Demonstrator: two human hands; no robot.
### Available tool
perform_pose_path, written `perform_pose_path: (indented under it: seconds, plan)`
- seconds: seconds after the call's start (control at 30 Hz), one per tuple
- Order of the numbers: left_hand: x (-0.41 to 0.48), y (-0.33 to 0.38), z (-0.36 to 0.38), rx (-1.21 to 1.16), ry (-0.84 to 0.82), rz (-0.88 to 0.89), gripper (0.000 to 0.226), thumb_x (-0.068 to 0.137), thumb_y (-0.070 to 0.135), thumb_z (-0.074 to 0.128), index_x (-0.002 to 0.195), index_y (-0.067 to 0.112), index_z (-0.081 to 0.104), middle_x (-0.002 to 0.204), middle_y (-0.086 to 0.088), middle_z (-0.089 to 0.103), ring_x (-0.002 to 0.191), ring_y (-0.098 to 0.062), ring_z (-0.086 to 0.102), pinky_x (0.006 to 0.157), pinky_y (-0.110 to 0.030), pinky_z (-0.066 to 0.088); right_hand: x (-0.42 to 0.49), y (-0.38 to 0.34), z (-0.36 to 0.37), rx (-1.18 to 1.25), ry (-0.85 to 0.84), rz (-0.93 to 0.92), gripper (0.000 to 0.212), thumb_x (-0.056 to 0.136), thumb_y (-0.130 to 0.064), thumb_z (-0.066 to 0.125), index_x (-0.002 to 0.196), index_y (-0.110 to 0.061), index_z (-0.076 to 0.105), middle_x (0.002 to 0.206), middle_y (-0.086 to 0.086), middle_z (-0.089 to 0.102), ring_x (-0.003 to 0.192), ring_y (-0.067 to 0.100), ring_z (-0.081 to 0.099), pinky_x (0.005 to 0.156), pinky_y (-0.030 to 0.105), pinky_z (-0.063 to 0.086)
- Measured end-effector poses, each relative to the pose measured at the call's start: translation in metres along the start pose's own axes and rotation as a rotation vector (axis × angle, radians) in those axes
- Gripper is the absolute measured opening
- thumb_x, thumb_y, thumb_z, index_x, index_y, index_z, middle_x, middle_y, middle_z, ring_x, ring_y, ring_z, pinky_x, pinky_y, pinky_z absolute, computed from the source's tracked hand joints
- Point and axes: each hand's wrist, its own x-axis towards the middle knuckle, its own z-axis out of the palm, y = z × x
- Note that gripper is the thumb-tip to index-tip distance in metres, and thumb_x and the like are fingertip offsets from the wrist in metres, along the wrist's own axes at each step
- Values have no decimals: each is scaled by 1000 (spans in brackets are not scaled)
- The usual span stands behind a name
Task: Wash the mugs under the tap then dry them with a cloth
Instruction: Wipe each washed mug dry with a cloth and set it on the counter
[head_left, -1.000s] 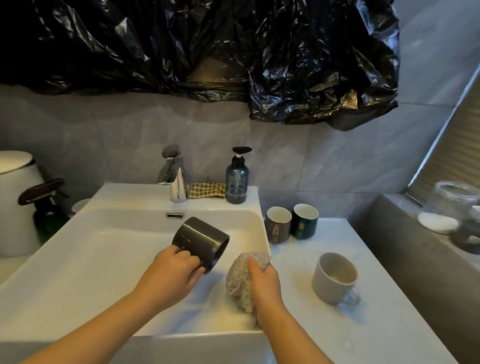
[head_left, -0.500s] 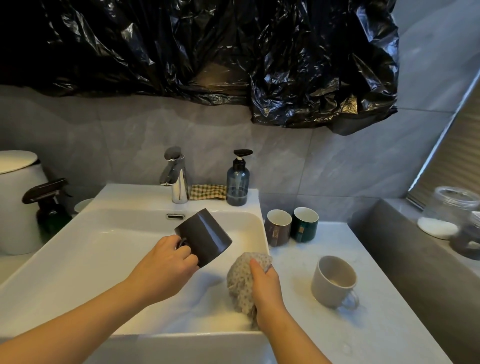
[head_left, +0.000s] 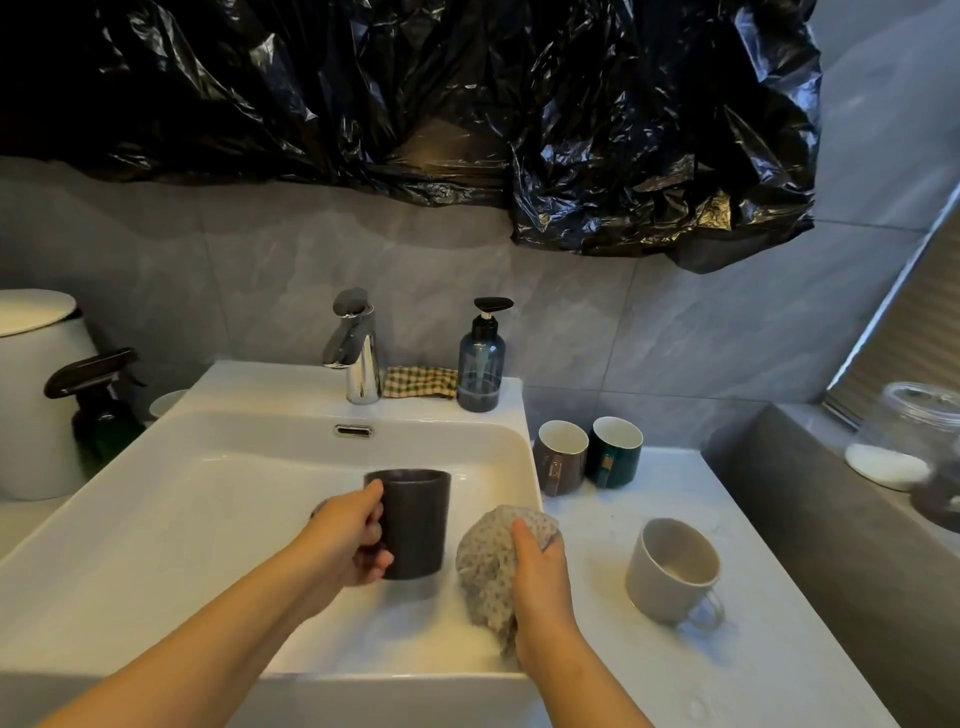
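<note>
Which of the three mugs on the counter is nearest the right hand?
The beige mug, alone near the right hand; the grey-brown mug and green mug stand side by side farther back.

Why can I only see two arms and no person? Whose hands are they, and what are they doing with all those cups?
There is no machine here. The arms belong to a person who wears a camera on their head. It looks down, so you see what they see.

The left hand holds a dark mug upright over the white sink. The right hand grips a spotted cloth. Behind them are the tap and a soap bottle.

On the counter to the right sit a beige mug near us, and a brown mug and a green mug farther back.
</note>
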Motion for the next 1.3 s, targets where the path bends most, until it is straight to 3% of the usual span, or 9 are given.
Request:
perform_pose_path:
  seconds: [0.13,0.3,0.37,0.5,0.7,0.9,1.0,1.1,1.3]
  plan:
    - [2,-14,4,-239,-90,-187,41,99,37,38,62,18,39,39,4,29,48,-20,41,55,-25,33,-4,-7,2,37,-62,-35,53,97,-38,40,144,-21,24,140,8,40,124,29,45,101,39,40]
    - [9,-13,13,-341,-133,-242,42,97,39,42,60,20,38,38,6,26,40,-18,38,47,-20,38,-16,-25,15,60,-502,-104,60,80,-56,36,118,-19,63,124,1,60,114,18,56,93,26,47]
    - [12,-9,14,-307,-142,-207,42,96,39,43,59,21,37,38,7,26,38,-17,38,47,-20,37,-2,-22,26,-237,-433,-355,21,91,-39,47,94,-37,68,130,-20,44,123,4,43,96,18,37]
    - [18,-6,16,-195,-215,-175,49,96,40,43,51,21,37,41,6,25,41,-17,38,51,-22,32,31,1,39,-406,-137,-714,27,89,-44,46,111,-58,38,138,-14,31,130,3,30,112,26,28]
    - [22,-4,15,39,-290,-87,41,99,36,38,63,16,40,47,2,29,46,-15,39,50,-24,33,47,6,34,-109,-260,-320,54,79,-53,64,123,-53,32,122,-10,54,107,8,57,87,25,50]
    - [16,3,30,723,43,628,25,86,40,54,64,30,48,55,7,56,57,-3,52,56,-18,34,57,9,38,399,-313,82,66,70,-54,68,118,-11,56,110,25,65,99,41,64,87,60,49]
    - [21,0,36,567,101,751,12,69,42,54,61,36,47,82,11,51,84,-1,46,68,-6,30,60,11,38,525,-282,197,78,63,-59,72,114,-1,58,103,24,59,96,38,59,95,64,41]
    - [27,-4,37,395,75,691,20,79,28,61,85,45,52,120,16,41,113,-3,40,89,1,24,59,11,36,489,-322,141,53,77,-53,60,109,-10,58,82,11,66,74,28,65,68,43,55]
    - [29,-15,32,-200,-50,195,23,97,13,45,104,26,62,105,-10,66,87,-21,66,65,-31,52,38,9,39,-175,-348,-317,59,78,-49,62,124,-64,29,147,-15,24,128,11,37,104,32,41]
